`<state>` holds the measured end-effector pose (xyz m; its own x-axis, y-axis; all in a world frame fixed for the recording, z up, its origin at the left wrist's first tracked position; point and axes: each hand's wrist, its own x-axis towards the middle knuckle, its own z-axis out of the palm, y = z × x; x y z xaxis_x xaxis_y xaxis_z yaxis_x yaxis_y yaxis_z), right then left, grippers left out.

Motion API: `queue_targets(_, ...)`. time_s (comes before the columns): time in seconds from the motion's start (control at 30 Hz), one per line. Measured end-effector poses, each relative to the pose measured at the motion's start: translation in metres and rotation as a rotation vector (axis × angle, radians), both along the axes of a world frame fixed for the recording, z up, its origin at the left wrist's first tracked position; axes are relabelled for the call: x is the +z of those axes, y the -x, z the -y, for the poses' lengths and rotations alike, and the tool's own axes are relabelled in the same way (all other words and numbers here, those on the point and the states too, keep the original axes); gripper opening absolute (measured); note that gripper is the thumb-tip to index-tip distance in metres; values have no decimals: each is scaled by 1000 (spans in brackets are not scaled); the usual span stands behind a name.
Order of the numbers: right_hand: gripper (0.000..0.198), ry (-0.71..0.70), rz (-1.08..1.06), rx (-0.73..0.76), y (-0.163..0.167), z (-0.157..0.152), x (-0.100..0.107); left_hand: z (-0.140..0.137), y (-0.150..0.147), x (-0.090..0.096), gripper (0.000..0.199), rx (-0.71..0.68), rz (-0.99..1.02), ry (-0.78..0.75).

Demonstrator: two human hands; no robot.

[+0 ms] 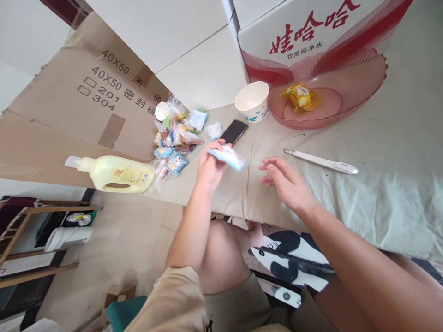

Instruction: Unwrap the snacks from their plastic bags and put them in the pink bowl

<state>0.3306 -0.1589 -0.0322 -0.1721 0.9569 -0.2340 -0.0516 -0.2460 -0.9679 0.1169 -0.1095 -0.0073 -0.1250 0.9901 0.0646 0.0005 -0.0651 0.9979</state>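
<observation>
Pale blue snack packet pinched in left hand, raised just above the bed. Right hand near it, fingers spread wide, holding nothing. Snack pile, phone and paper cup beyond; pink bowl with yellow packet farther right.
</observation>
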Motion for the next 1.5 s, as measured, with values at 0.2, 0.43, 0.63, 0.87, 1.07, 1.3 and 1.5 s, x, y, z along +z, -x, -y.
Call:
queue_targets(0.2,46,-23,-15,10,1,-2,-13,33,-60,-36,32,-125,164,146)
queue_targets(0.43,40,-205,172,-187,-6,-5,-25,31,-69,-46,52,-236,337,357)
queue_targets(0.63,24,-440,444,-226,-22,-6,-19,32,-68,-48,51,-192,238,326)
queue_targets(0.87,31,-452,1168,-309,-61,-9,-28,24,-59,-41,44,-74,298,289)
queue_targets(1.07,35,-446,926,-190,-57,-6,-22,24,-58,-47,35,-64,224,259)
queue_targets(1.3,43,-519,824,6,-30,0,-15,26,-65,-56,35,-132,128,175)
queue_targets(1.5,39,-489,859,13,-36,-1,-14,18,-51,-49,35,43,316,173)
